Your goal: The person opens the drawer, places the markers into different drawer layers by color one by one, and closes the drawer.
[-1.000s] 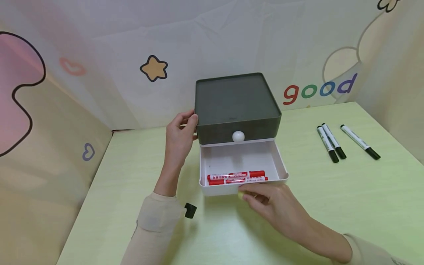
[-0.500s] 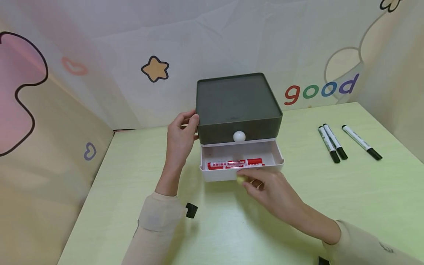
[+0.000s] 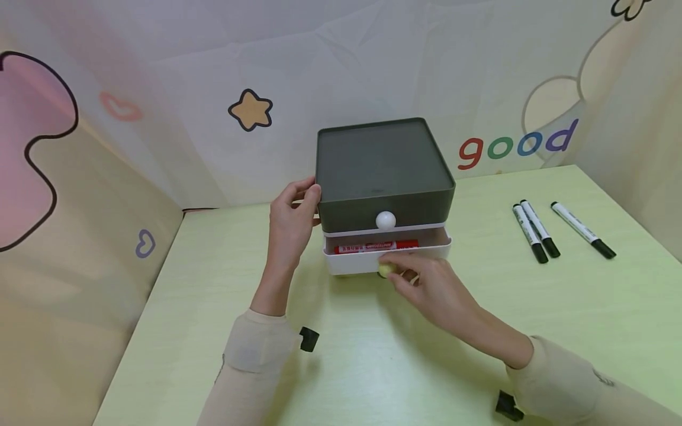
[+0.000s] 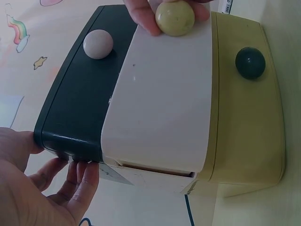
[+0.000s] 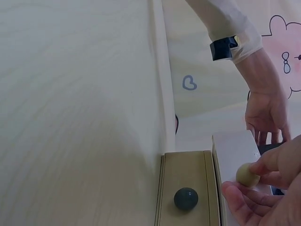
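Observation:
A small drawer cabinet stands on the table, with a dark green top drawer [image 3: 383, 160], a white middle drawer [image 3: 351, 263] and a yellow bottom drawer [image 4: 249, 122]. The white drawer is partly pulled out, and a red whiteboard marker [image 3: 375, 247] shows inside it. My right hand [image 3: 434, 290] pinches the pale yellow knob [image 4: 175, 19] of this drawer between thumb and fingers. My left hand [image 3: 293, 219] rests against the left side of the dark green part, its fingertips on the side wall. The dark green drawer is closed, with a white knob [image 3: 386, 220].
Several white markers with black caps lie on the table right of the cabinet, one of them a separate marker [image 3: 583, 229]. A printed cloth backdrop [image 3: 373, 59] rises behind. The bottom drawer has a dark green knob [image 5: 186, 198].
My right hand has moved away from me, pushing the white drawer inward. Less of its inside shows now, and one of the two red markers is hidden. My left hand stays in place.

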The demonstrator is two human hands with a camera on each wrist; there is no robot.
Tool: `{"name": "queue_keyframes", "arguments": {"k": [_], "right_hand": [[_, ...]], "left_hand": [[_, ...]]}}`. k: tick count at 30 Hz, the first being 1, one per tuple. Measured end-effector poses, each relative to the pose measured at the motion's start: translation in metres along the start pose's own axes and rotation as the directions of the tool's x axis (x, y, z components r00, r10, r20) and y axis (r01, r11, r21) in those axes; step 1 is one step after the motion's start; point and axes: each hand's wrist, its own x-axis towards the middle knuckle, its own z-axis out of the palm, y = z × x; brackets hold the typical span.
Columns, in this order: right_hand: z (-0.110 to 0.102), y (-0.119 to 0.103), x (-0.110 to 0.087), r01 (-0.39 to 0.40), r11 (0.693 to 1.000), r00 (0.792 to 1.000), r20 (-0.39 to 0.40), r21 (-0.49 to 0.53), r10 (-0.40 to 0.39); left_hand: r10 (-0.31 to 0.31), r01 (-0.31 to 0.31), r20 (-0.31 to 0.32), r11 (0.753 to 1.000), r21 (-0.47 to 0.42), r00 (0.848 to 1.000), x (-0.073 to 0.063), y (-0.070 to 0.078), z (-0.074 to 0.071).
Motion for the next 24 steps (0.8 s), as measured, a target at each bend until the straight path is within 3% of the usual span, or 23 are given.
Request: {"name": "queue_keyframes", "arguments": {"k": [24], "right_hand": [[0.001,0.018,0.024,0.020,0.999,0.999,-0.030,-0.030,-0.020]], "left_hand": [[-0.002,0.002,0.009,1.000,-0.005,1.000,0.000,0.000,0.000]]}}
